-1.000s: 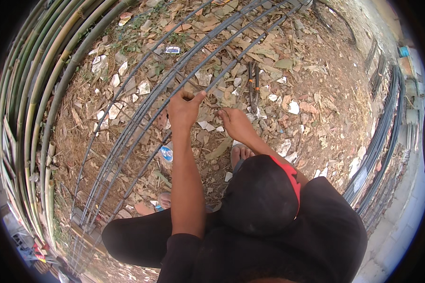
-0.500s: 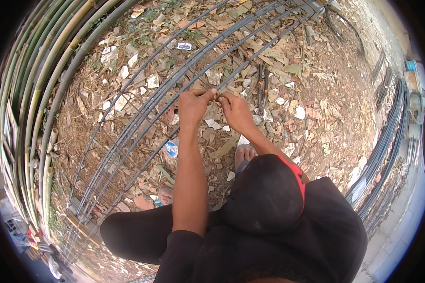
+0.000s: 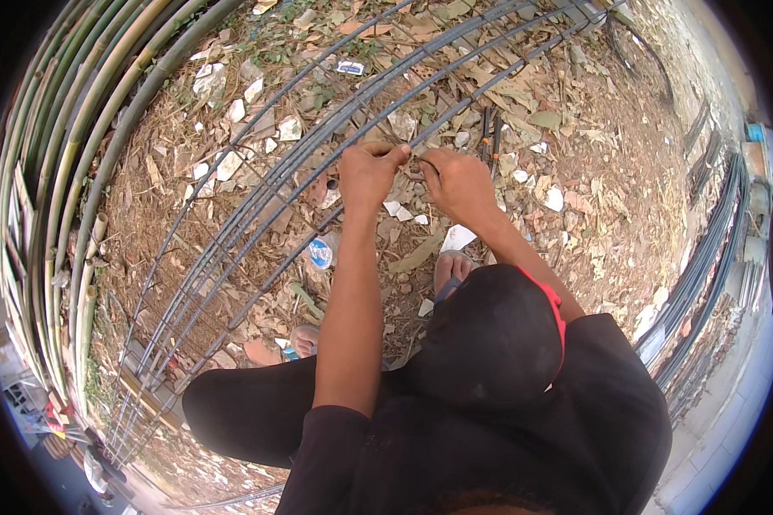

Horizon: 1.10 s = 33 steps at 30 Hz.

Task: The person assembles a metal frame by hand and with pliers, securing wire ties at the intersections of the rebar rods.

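Since the steel rod [image 3: 464, 104] runs beside the curled fingers [image 3: 400, 154] of my left hand [image 3: 367, 178] and right hand [image 3: 464, 189], I'd best brace both; what they pinch, I can't tell.

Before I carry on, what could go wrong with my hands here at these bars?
First, the left hand and right hand are bare and close to the steel bars, so a slip might scrape or pinch fingers. Second, the right foot has bare toes just behind a white shard; stepping forward could cut them. Third, the tool with orange bands lies just beyond the right hand and could get knocked.
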{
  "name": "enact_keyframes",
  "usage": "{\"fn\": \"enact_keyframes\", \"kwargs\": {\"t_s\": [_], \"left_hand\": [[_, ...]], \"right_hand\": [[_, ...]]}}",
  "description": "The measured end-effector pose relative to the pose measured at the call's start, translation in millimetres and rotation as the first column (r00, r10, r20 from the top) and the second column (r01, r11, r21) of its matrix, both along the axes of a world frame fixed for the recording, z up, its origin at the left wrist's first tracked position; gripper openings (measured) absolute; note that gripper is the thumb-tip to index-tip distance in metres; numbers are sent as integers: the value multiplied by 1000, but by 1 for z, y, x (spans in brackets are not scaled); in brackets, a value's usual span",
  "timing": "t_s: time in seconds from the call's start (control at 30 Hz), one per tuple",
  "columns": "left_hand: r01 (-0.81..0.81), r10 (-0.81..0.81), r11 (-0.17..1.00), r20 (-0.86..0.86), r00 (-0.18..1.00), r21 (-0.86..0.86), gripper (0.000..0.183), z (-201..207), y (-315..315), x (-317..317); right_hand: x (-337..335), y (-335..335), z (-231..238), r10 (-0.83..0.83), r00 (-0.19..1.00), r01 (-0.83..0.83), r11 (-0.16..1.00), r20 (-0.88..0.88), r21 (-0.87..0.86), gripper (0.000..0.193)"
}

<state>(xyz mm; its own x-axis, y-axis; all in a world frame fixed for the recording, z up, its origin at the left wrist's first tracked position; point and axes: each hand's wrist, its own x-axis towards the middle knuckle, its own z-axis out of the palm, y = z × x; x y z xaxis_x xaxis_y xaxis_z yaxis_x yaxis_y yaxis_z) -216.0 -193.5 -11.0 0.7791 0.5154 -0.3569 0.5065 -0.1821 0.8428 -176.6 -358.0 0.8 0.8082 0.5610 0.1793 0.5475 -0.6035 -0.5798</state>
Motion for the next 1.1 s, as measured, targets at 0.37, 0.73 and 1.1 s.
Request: {"fn": "enact_keyframes", "kwargs": {"t_s": [0.37, 0.73, 1.1], "left_hand": [[-25, -28, 941, 151, 988, 337, 26, -4, -8, -7], [-19, -25, 922, 108, 994, 386, 33, 9, -26, -11], [-133, -15, 857, 282, 959, 498, 23, -7, -33, -12]], "right_hand": [[103, 36, 34, 650, 718, -565, 753, 249, -338, 10], [133, 51, 6, 530, 784, -618, 720, -324, -315, 19], [25, -5, -40, -26, 714, 543, 652, -700, 529, 22]]}}
